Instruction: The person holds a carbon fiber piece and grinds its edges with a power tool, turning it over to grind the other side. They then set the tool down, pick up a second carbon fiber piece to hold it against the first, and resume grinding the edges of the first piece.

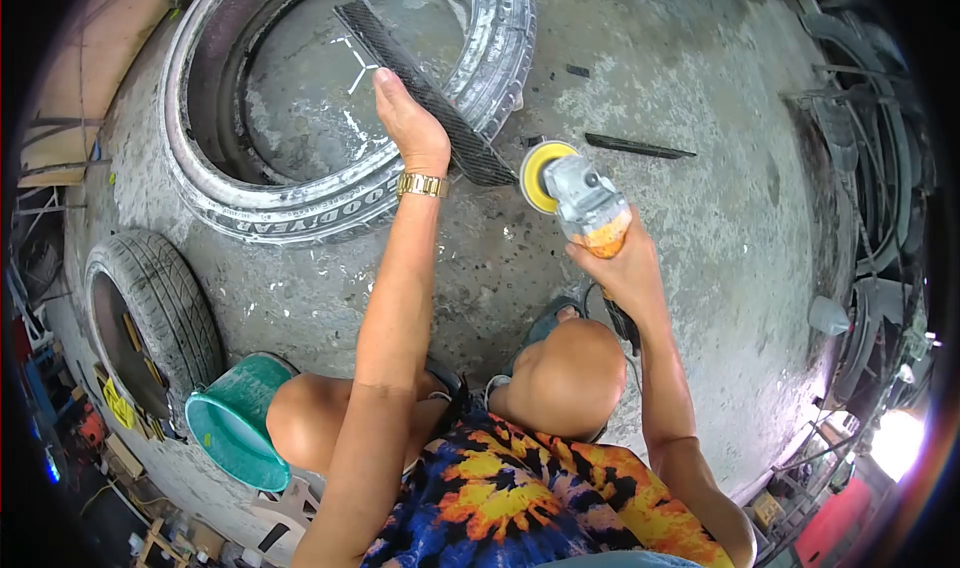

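A long dark strip with a carbon-fibre weave (430,98) slants over the big tyre (330,203) lying flat on the floor. My left hand (412,123), with a gold watch at the wrist, grips the strip from its near side; the thumb shows and the other fingers are hidden. In my right hand (630,268) is an angle grinder (588,200), grey at the head and orange on the body. Its yellow disc (545,176) is right by the strip's lower right end.
Beside the big tyre, a second tyre (165,303) stands on edge at the left. A green bucket (245,418) is tipped by my left knee. Another dark strip (640,147) lies on the concrete floor (740,228). Car parts (865,168) line the right edge.
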Demonstrator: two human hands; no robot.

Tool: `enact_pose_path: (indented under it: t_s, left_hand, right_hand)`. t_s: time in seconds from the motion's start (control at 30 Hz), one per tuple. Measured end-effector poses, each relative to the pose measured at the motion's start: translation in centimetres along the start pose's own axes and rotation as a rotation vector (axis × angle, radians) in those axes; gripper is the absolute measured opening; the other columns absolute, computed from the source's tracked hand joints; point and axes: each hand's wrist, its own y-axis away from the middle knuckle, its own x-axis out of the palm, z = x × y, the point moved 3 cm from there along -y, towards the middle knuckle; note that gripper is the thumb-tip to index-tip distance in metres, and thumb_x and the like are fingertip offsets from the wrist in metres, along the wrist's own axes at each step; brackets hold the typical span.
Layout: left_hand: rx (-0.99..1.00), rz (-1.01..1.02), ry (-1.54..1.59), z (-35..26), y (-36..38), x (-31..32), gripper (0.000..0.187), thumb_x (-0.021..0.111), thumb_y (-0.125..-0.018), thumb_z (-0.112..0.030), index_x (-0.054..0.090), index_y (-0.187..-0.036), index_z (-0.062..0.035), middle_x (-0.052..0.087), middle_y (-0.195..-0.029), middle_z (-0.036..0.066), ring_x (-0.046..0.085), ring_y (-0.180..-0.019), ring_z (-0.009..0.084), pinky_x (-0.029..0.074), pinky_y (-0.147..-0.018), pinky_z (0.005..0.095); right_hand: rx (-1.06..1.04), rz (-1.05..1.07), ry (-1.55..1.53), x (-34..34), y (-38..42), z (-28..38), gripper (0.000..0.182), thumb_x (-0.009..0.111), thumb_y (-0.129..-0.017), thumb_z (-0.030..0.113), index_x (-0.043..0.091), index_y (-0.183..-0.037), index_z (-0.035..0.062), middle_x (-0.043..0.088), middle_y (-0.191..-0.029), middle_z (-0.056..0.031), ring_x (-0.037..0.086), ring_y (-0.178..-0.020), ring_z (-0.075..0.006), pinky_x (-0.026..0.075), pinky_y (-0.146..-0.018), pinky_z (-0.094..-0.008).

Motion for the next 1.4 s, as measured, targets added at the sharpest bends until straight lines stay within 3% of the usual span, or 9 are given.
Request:
enact_pose_path:
  t_s: [0.1, 0.47, 0.6, 1.0, 1.07, 1.2, 1.3, 1.37, 1.4]
  left_hand:
    - [0.004, -0.014, -0.007, 0.2, -0.3, -0.1, 0.068, 0.032, -0.111, -0.046, 0.045, -0.139, 0.0150, 0.052, -0.141, 0.025, 0.051, -0.129, 0.0294, 0.034, -0.113, 0.0369]
    - [0.023, -0.007, -0.075, 0.5, -0.7, -0.4, 0.068, 0.032, -0.111, -0.046, 0.047, -0.138, 0.0147, 0.054, -0.141, 0.026, 0.050, -0.131, 0.0308, 0.034, -0.112, 0.0373]
    - [0.032, -0.038, -0.109, 0.7, -0.7, -0.5, 0.068, 0.032, -0.111, -0.046, 0.047, -0.138, 0.0146, 0.054, -0.140, 0.026, 0.051, -0.130, 0.0323, 0.034, -0.113, 0.0379]
    - [0.010, -0.027, -0.040, 0.6, -0.7, -0.2, 0.068, 0.031, -0.111, -0.046, 0.045, -0.140, 0.0145, 0.052, -0.142, 0.027, 0.050, -0.132, 0.0318, 0.034, -0.114, 0.0376]
    - [0.037, 0.011, -0.129, 0.5, -0.8, -0.4, 0.068, 0.031, -0.112, -0.045, 0.044, -0.141, 0.0141, 0.053, -0.142, 0.027, 0.051, -0.130, 0.0308, 0.035, -0.113, 0.0370]
    - [-0.028, 0.032, -0.097, 0.3, -0.6, -0.3, 0.066, 0.031, -0.112, -0.045, 0.049, -0.135, 0.0137, 0.058, -0.133, 0.024, 0.053, -0.125, 0.0311, 0.035, -0.111, 0.0375]
    - [0.075, -0.055, -0.077, 0.3, -0.4, -0.1, 0.062, 0.032, -0.111, -0.046, 0.057, -0.119, 0.0100, 0.064, -0.113, 0.019, 0.063, -0.102, 0.0289, 0.048, -0.096, 0.0383]
    - [-0.104, 0.076, 0.103, -1.5, 0.9, 0.3, 0.061, 0.032, -0.110, -0.050, 0.060, -0.105, 0.0047, 0.066, -0.096, 0.014, 0.066, -0.079, 0.0241, 0.056, -0.072, 0.0370]
    - [-0.090, 0.066, 0.104, -1.8, 1.0, 0.1, 0.061, 0.032, -0.110, -0.050, 0.060, -0.105, 0.0047, 0.066, -0.096, 0.014, 0.066, -0.079, 0.0241, 0.056, -0.072, 0.0370]
  right_hand:
    - [-0.028, -0.026, -0.124, -0.6, 0.3, -0.5, 0.059, 0.087, -0.074, 0.031, 0.053, -0.113, 0.0017, 0.073, -0.101, -0.0232, 0.071, -0.098, -0.0423, 0.054, -0.082, -0.0472]
    - [-0.126, 0.026, 0.132, 1.2, -3.2, 4.5, 0.059, 0.083, -0.077, 0.040, 0.050, -0.109, 0.0018, 0.072, -0.091, -0.0263, 0.070, -0.088, -0.0466, 0.055, -0.077, -0.0517]
    - [-0.018, 0.042, 0.201, 0.2, -1.5, 3.3, 0.060, 0.083, -0.077, 0.039, 0.049, -0.110, 0.0021, 0.072, -0.091, -0.0257, 0.070, -0.088, -0.0458, 0.055, -0.076, -0.0516]
    - [0.051, 0.009, 0.110, -0.3, -0.8, 3.1, 0.056, 0.087, -0.073, 0.026, 0.055, -0.112, 0.0018, 0.073, -0.099, -0.0198, 0.072, -0.095, -0.0376, 0.054, -0.080, -0.0423]
    - [0.000, 0.043, 0.182, 0.0, -1.2, 3.5, 0.058, 0.083, -0.077, 0.038, 0.051, -0.109, 0.0018, 0.072, -0.093, -0.0243, 0.070, -0.090, -0.0447, 0.055, -0.077, -0.0497]
    - [-0.015, 0.010, 0.121, -0.3, -0.2, 1.5, 0.060, 0.083, -0.076, 0.038, 0.051, -0.111, 0.0016, 0.072, -0.096, -0.0254, 0.069, -0.095, -0.0456, 0.055, -0.079, -0.0504]
    - [0.040, 0.005, 0.087, -1.1, 1.2, -1.2, 0.061, 0.084, -0.075, 0.034, 0.053, -0.116, 0.0000, 0.072, -0.101, -0.0243, 0.071, -0.099, -0.0407, 0.055, -0.084, -0.0470]
    - [0.019, -0.051, -0.150, -1.2, 2.2, -3.6, 0.060, 0.086, -0.075, 0.025, 0.056, -0.121, -0.0011, 0.073, -0.104, -0.0167, 0.072, -0.098, -0.0300, 0.054, -0.086, -0.0414]
    - [0.003, -0.046, -0.153, -1.1, 2.8, -5.1, 0.060, 0.086, -0.075, 0.025, 0.056, -0.121, -0.0011, 0.073, -0.104, -0.0167, 0.072, -0.098, -0.0300, 0.054, -0.086, -0.0414]
